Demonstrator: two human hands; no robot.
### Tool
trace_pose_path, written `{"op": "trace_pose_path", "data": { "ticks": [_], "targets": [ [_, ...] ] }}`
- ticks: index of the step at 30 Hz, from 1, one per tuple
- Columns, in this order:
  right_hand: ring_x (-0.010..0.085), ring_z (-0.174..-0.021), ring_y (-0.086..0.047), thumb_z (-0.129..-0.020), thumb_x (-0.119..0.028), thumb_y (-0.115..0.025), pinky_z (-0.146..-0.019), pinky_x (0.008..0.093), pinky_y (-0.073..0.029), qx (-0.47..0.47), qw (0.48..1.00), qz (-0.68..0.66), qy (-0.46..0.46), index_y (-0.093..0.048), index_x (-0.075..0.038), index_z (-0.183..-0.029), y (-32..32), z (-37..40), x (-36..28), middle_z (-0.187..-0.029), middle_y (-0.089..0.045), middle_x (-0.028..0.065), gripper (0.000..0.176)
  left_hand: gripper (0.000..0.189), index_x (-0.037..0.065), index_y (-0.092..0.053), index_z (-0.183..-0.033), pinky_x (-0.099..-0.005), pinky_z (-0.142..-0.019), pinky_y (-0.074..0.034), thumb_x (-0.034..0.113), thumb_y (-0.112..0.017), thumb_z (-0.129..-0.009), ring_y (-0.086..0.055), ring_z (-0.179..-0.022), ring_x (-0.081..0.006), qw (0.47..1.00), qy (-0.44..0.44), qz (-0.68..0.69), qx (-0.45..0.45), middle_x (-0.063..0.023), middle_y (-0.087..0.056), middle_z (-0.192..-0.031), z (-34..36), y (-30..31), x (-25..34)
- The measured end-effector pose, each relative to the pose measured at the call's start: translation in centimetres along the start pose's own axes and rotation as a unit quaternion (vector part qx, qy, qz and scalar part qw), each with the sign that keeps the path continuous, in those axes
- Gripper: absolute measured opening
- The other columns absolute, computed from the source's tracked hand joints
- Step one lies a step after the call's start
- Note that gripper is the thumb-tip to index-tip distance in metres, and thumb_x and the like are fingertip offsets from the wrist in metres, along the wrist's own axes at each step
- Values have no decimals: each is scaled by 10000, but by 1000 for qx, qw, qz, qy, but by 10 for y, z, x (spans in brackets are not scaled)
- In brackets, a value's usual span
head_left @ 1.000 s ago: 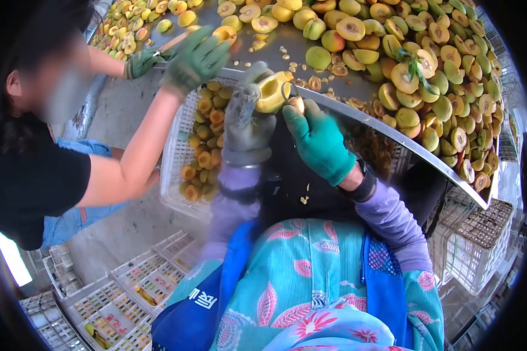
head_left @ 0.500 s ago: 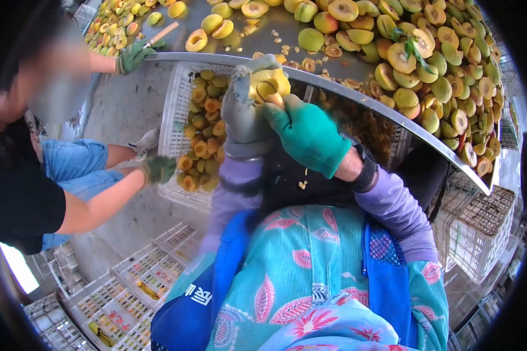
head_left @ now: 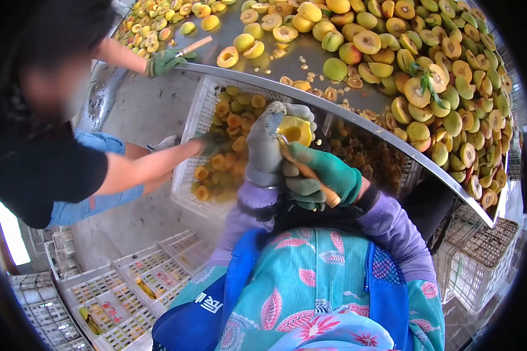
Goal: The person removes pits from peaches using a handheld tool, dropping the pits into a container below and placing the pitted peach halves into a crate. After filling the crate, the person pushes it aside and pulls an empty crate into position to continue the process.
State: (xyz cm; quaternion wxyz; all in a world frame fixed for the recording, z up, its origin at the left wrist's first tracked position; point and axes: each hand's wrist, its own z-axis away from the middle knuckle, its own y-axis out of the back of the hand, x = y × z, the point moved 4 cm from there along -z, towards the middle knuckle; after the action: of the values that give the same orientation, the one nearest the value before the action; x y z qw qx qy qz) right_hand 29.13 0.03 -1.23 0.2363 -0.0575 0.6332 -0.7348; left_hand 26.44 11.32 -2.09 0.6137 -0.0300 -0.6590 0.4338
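Observation:
My left hand (head_left: pixel 264 145), in a grey glove, is closed around a yellow peach half (head_left: pixel 298 131) with its hollow turned towards me. In my right hand (head_left: pixel 334 175), under a green glove, is a pitting tool with a wooden handle (head_left: pixel 317 181), the fingers wrapped round it. The tool's metal end meets the near edge of the peach half; its tip is partly hidden. Both hands are together in front of my chest, just below the rim of the metal table (head_left: pixel 369 127).
Halved peaches (head_left: pixel 416 93) are heaped on the table, with loose kernels around them. Below stand a white crate (head_left: pixel 187 140) of peach halves and a container of dark pits (head_left: pixel 369 152). A co-worker's gloved hand (head_left: pixel 165 62) holds a wooden-handled tool; stacked crates (head_left: pixel 480 257) flank me.
My hands have come down from the table edge with the peach half, and the tool has turned so its handle points down right. The co-worker's lower hand has reached into the crate.

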Motion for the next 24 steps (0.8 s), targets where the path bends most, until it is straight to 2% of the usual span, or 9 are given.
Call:
{"op": "trace_pose_path", "data": {
  "ticks": [3,4,6,7,10,14,17,20,24],
  "targets": [
    [105,-410,-380,-1000,-487,-359,-428,261,-361,-110,992,-53,22,-491,-123,-873,-10,1,11,-553,-435,-28,407,439,-19,-609,-1033,-362,-732,-548,400,-526,-931,-648,-803,-253,984,19,174,-36,-145,-653,-923,0,11,16],
    [103,-409,-378,-996,-494,-364,-428,260,-361,-117,991,-54,31,-492,-125,-878,-7,6,9,-556,-439,-30,407,446,-9,-616,-1036,-357,-716,-546,417,-547,-924,-646,-802,-227,984,-11,156,82,-129,-651,-917,1,38,19],
    [102,-407,-379,-992,-502,-372,-429,259,-361,-47,995,-27,83,-496,-129,-885,6,24,-5,-558,-441,-34,407,310,9,-630,-1022,-370,-688,-527,291,-564,-912,-625,-776,-259,964,-23,-207,169,-125,-639,-889,0,96,35],
    [104,-406,-382,-990,-503,-375,-429,259,-359,31,991,-1,128,-498,-129,-887,16,37,-15,-557,-439,-36,406,287,9,-644,-996,-364,-650,-520,271,-600,-888,-628,-701,-251,876,-10,-458,151,-117,-645,-831,-5,116,43],
    [92,-401,-381,-999,-480,-369,-402,244,-353,82,977,-41,193,-508,-126,-901,41,54,-26,-559,-424,-39,393,258,29,-664,-957,-358,-597,-503,255,-656,-832,-607,-578,-253,737,-106,-653,139,-127,-654,-765,-29,55,88],
    [96,-401,-389,-998,-475,-380,-392,247,-366,183,960,-11,212,-510,-124,-911,28,65,-24,-557,-423,-37,385,304,101,-674,-1027,-431,-737,-515,268,-660,-773,-651,-853,-318,462,-234,-840,163,-219,-654,-918,-134,33,97],
    [101,-405,-406,-983,-487,-418,-385,252,-353,208,956,29,203,-515,-124,-899,28,67,-22,-560,-448,-20,384,389,101,-655,-1081,-446,-829,-499,265,-673,-729,-614,-979,-352,365,3,-910,194,-240,-629,-998,-200,56,71],
    [104,-398,-405,-968,-508,-445,-375,251,-334,263,936,64,224,-516,-128,-884,32,73,-27,-562,-464,-10,395,351,102,-629,-1090,-459,-802,-513,178,-663,-749,-603,-999,-363,505,-132,-842,136,-231,-558,-1168,-185,57,72],
    [102,-414,-425,-961,-495,-468,-370,239,-323,322,865,214,319,-530,-121,-875,30,46,-72,-571,-483,3,389,377,81,-661,-1067,-365,-949,-470,-66,-642,-720,-592,-1078,-278,631,-412,-657,16,-122,-642,-1111,-87,6,70]
  ]
}}
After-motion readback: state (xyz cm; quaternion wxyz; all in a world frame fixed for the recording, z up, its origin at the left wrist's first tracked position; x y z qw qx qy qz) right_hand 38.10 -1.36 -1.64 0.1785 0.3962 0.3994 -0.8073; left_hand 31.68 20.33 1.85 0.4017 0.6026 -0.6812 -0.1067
